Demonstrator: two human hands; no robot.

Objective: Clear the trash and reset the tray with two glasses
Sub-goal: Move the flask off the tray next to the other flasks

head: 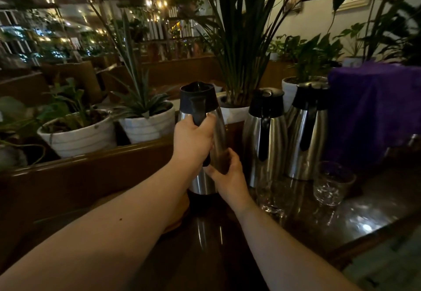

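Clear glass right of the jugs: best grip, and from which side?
Grip the glass around its side wall from above or the front right. It stands upright with its rim open, the steel jugs crowd it behind and left, and the table edge side is free.

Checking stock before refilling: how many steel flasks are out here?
3. One flask is held in both hands, left hand on its handle; a second stands right of it; the third is beside the purple cloth, which may hide more.

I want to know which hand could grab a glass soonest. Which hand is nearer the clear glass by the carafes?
Right. The right hand, on the held carafe's lower body, is closer to the glass; the left hand grips its handle, farther left.
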